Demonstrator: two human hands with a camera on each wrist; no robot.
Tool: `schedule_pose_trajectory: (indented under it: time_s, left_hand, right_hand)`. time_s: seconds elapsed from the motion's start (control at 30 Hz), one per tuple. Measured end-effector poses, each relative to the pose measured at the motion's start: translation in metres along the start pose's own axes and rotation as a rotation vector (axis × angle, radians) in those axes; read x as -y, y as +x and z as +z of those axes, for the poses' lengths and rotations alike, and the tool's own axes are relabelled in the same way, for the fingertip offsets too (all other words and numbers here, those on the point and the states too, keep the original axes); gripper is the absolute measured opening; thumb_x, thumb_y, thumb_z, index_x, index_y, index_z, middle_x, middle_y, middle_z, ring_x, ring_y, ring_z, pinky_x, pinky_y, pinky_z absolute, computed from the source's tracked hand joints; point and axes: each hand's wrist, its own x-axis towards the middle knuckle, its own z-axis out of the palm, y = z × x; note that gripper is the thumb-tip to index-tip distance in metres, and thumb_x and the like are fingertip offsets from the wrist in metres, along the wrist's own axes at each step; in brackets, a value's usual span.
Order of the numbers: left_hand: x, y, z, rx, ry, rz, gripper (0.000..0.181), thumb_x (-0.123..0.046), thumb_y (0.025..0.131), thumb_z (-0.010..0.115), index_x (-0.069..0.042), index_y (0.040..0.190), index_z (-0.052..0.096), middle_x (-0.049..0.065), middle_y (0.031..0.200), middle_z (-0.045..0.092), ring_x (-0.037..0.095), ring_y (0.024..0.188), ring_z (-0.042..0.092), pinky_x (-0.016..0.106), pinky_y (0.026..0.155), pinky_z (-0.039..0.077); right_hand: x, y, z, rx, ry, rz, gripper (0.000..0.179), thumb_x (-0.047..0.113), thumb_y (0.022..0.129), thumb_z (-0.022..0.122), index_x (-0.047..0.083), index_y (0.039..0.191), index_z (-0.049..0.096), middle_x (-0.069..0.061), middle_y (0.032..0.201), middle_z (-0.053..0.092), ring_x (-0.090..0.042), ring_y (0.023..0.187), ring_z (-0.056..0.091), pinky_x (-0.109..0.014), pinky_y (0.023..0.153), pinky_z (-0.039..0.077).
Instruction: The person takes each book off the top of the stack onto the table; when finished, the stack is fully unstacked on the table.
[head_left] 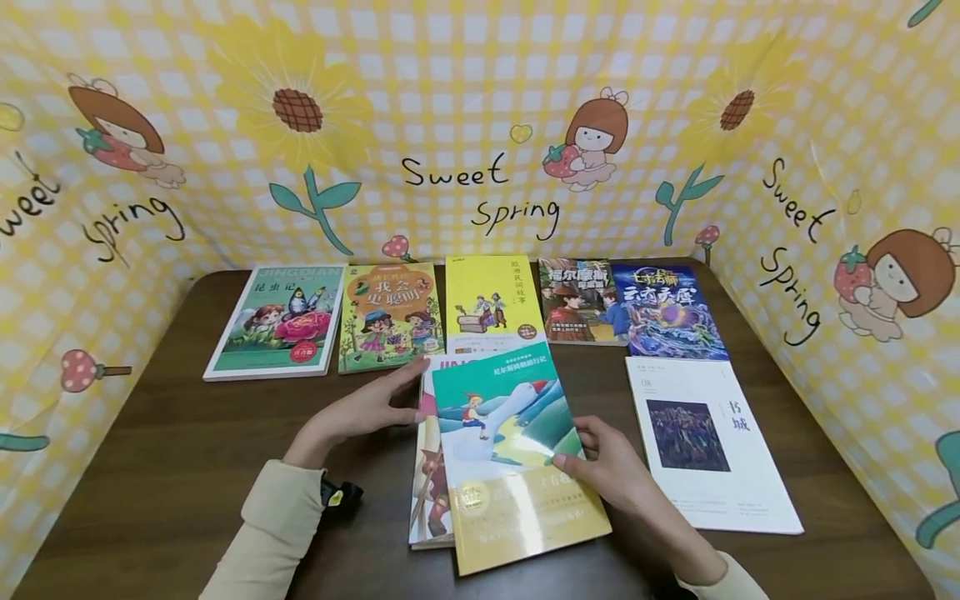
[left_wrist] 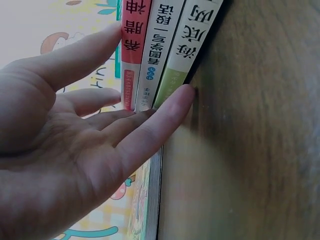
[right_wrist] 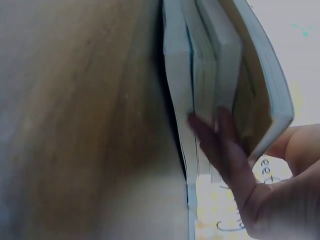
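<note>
My right hand pinches the right edge of a green and yellow picture-covered book, thumb on its cover and fingers beneath. In the right wrist view this book is lifted along that edge, apart from the books stacked under it. A pink-topped book shows partly beneath it at the left. My left hand lies at the stack's left side, fingers extended, thumb by the upper edge. In the left wrist view, the red, white and white-green spines face that hand.
Along the back lie a green insect book, a children's book, a yellow book, a detective book and a blue fantasy book. A white book lies at right. Patterned cloth walls the wooden table.
</note>
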Motion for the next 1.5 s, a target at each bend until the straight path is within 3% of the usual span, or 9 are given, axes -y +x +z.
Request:
schedule_pose_trajectory:
  time_s: [0.17, 0.4, 0.63, 0.77, 0.93, 1.1, 1.17, 1.37, 1.5]
  left_hand:
    - [0.001, 0.004, 0.001, 0.0, 0.009, 0.01, 0.085, -0.03, 0.092, 0.067, -0.011, 0.155, 0.014, 0.013, 0.161, 0.006, 0.033, 0.146, 0.005, 0.057, 0.113, 0.016]
    - [-0.002, 0.009, 0.002, 0.009, 0.014, 0.022, 0.085, -0.028, 0.092, 0.067, -0.01, 0.155, 0.014, 0.014, 0.161, 0.005, 0.033, 0.146, 0.005, 0.056, 0.113, 0.016]
    - [-0.001, 0.008, 0.003, 0.012, 0.009, 0.022, 0.085, -0.028, 0.092, 0.067, -0.009, 0.155, 0.014, 0.015, 0.161, 0.003, 0.034, 0.146, 0.004, 0.056, 0.113, 0.015]
    - [0.0, 0.007, 0.004, 0.017, 0.01, 0.02, 0.085, -0.029, 0.092, 0.067, -0.009, 0.155, 0.014, 0.015, 0.16, 0.003, 0.034, 0.146, 0.004, 0.057, 0.113, 0.014]
    - [0.0, 0.006, 0.004, 0.007, 0.012, 0.004, 0.085, -0.031, 0.092, 0.067, -0.009, 0.155, 0.015, 0.016, 0.16, 0.005, 0.035, 0.145, 0.006, 0.057, 0.113, 0.015]
    - [0.0, 0.005, 0.003, 0.008, 0.018, 0.01, 0.085, -0.032, 0.092, 0.067, -0.009, 0.155, 0.014, 0.016, 0.16, 0.005, 0.035, 0.145, 0.005, 0.057, 0.113, 0.015]
    - [0.0, 0.004, 0.002, 0.008, 0.018, 0.011, 0.086, -0.032, 0.091, 0.067, -0.01, 0.155, 0.014, 0.016, 0.16, 0.004, 0.035, 0.146, 0.004, 0.058, 0.113, 0.016]
    - [-0.001, 0.0, -0.001, -0.003, 0.014, 0.003, 0.086, -0.03, 0.09, 0.069, -0.01, 0.155, 0.017, 0.017, 0.16, 0.003, 0.036, 0.145, 0.002, 0.059, 0.111, 0.02]
    - [-0.001, 0.0, -0.002, 0.007, 0.02, 0.007, 0.085, -0.031, 0.09, 0.069, -0.01, 0.155, 0.018, 0.017, 0.16, 0.002, 0.037, 0.145, 0.002, 0.06, 0.11, 0.022]
  right_hand:
    - [-0.009, -0.006, -0.022, -0.034, 0.091, 0.065, 0.054, 0.007, 0.085, 0.073, -0.008, 0.131, 0.049, -0.025, 0.117, 0.063, -0.026, 0.094, 0.066, -0.033, 0.073, 0.055]
    - [-0.02, -0.022, -0.067, -0.123, 0.033, 0.168, 0.066, 0.018, 0.09, 0.069, -0.007, 0.142, 0.036, -0.033, 0.134, 0.048, -0.042, 0.122, 0.05, -0.034, 0.083, 0.053]
    - [-0.034, -0.028, -0.098, -0.182, 0.096, 0.22, 0.074, 0.027, 0.093, 0.066, -0.007, 0.146, 0.027, -0.034, 0.136, 0.045, -0.012, 0.089, 0.063, -0.027, 0.068, 0.054]
    - [-0.042, -0.032, -0.108, -0.203, 0.044, 0.228, 0.074, 0.028, 0.093, 0.065, -0.008, 0.146, 0.027, -0.034, 0.137, 0.044, -0.003, 0.086, 0.06, -0.025, 0.068, 0.053]
    - [-0.045, -0.03, -0.106, -0.218, -0.058, 0.219, 0.071, 0.025, 0.093, 0.066, -0.011, 0.143, 0.031, -0.034, 0.132, 0.05, -0.021, 0.101, 0.063, -0.025, 0.073, 0.052]
    - [-0.045, -0.024, -0.095, -0.209, -0.138, 0.246, 0.072, 0.027, 0.094, 0.065, -0.012, 0.144, 0.029, -0.036, 0.134, 0.045, -0.044, 0.123, 0.049, -0.046, 0.093, 0.048]
    - [-0.045, -0.022, -0.092, -0.202, -0.171, 0.245, 0.071, 0.026, 0.094, 0.063, -0.013, 0.143, 0.029, -0.038, 0.135, 0.042, -0.045, 0.123, 0.048, -0.049, 0.094, 0.046]
    - [-0.05, -0.018, -0.084, -0.148, -0.205, 0.224, 0.067, 0.018, 0.094, 0.062, -0.017, 0.14, 0.029, -0.035, 0.116, 0.056, -0.028, 0.089, 0.064, -0.036, 0.075, 0.051]
    - [-0.052, -0.018, -0.084, -0.146, -0.249, 0.201, 0.065, 0.015, 0.094, 0.062, -0.018, 0.139, 0.029, -0.035, 0.113, 0.057, -0.031, 0.094, 0.062, -0.039, 0.075, 0.051]
